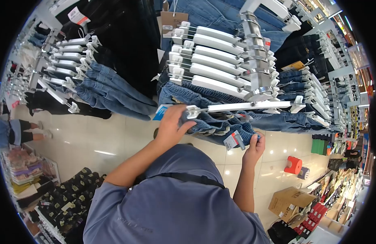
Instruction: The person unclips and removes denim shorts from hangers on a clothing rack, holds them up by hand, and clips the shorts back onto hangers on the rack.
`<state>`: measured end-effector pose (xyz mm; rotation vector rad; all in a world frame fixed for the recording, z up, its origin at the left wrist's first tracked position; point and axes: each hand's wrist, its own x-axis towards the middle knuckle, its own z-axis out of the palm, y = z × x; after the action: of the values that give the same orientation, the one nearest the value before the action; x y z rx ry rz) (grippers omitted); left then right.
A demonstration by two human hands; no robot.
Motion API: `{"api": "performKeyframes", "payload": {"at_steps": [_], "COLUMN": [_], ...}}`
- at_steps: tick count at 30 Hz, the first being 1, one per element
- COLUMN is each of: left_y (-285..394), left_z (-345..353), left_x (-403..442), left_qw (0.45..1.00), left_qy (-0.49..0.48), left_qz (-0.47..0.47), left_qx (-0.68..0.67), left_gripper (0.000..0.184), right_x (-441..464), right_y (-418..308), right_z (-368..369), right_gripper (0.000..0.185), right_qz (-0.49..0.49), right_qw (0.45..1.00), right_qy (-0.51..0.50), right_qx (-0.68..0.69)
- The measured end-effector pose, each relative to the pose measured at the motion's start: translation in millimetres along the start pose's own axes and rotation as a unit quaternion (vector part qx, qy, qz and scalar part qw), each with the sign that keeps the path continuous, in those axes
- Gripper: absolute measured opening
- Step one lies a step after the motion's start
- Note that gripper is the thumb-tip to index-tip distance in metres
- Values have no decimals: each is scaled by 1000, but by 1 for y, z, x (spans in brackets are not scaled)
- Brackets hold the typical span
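Note:
A pair of blue denim jeans (212, 127) with a gathered elastic waist hangs at the front of a rail, partly under a white clip hanger (249, 106). My left hand (173, 125) is closed on the waist's left end, beside the hanger's clip. At the other end of the waist, my right hand (254, 148) pinches the denim between thumb and fingers. A white and red price tag (234, 140) dangles from the waistband between my hands. Behind them, several white hangers (220, 61) with more jeans hang in a row on the metal rail (257, 65).
More jeans (114, 87) hang on a rack at left, and others (295, 83) at right. A red stool (293, 165) and a cardboard box (291, 201) stand on the tiled floor (114, 138) at right. Dark patterned clothes (70, 199) lie at lower left. Another person's legs (31, 132) show at far left.

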<state>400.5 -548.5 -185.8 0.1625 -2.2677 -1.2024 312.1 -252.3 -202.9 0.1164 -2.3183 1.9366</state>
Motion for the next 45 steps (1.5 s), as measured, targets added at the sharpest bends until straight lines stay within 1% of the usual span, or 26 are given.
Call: {"api": "performKeyframes", "payload": {"at_steps": [1,4,6,7,9,10,12,13,15,16,18,20,23,26,27,30,31,34,37,40,43,45], "left_y": [-5,-17,-14,-10,1,7,17,20,21,22,28,33,41,44,43,45,46,43,41,31,27,30], "left_z": [3,-3,-13,-18,-27,-31,-40,-44,-48,-50,-57,-62,-70,-79,-80,-84,-85,-85,-83,-70,-61,-51], "left_x": [2,-1,-5,-7,-11,-13,-16,-17,-21,-22,-21,-21,-20,-18,-18,-13,-12,-8,-9,-14,-19,-17], "left_qw": [1000,992,993,992,990,988,987,986,991,993,995,995,997,997,997,997,997,994,986,969,943,904], "left_qy": [-25,-76,-74,-75,-74,-73,-66,-61,-40,-31,-24,-18,-15,-13,-9,-8,-11,-4,-17,-5,-8,12], "left_qz": [5,-70,-19,7,-15,-25,-25,-25,5,22,48,59,57,61,59,46,42,35,-7,-41,-57,-63], "left_qx": [-15,-76,-91,-98,-123,-135,-147,-152,-124,-110,-90,-73,-52,-43,-49,-63,-67,-108,-165,-243,-327,-424], "left_gripper": [27,23,20,19,16,15,16,16,17,17,17,17,17,17,17,16,16,16,16,16,24,36], "right_x": [5,17,21,20,17,12,-2,-14,-25,-30,-24,-14,1,10,11,16,20,26,26,27,31,33], "right_y": [1,17,27,30,35,18,-29,-51,-93,-114,-156,-194,-227,-235,-238,-244,-248,-242,-241,-240,-243,-246], "right_z": [0,-7,-11,-10,-4,6,28,35,50,55,73,102,129,143,145,150,151,154,150,150,147,145], "right_gripper": [26,24,25,24,22,21,19,19,22,23,30,36,38,39,35,33,32,32,32,30,29,29], "right_qz": [-2,12,27,6,-35,-115,-275,-261,-354,-397,-488,-541,-530,-516,-508,-489,-469,-445,-422,-414,-395,-405], "right_qw": [1000,999,998,994,975,953,878,904,887,872,821,778,722,697,697,699,696,734,753,776,792,794], "right_qy": [4,7,0,1,3,6,7,-26,-117,-160,-217,-257,-361,-430,-441,-437,-463,-470,-471,-451,-446,-434], "right_qx": [-14,-41,-50,-106,-218,-280,-393,-338,-271,-235,-204,-189,-259,-249,-247,-284,-287,-204,-181,-151,-131,-130]}}
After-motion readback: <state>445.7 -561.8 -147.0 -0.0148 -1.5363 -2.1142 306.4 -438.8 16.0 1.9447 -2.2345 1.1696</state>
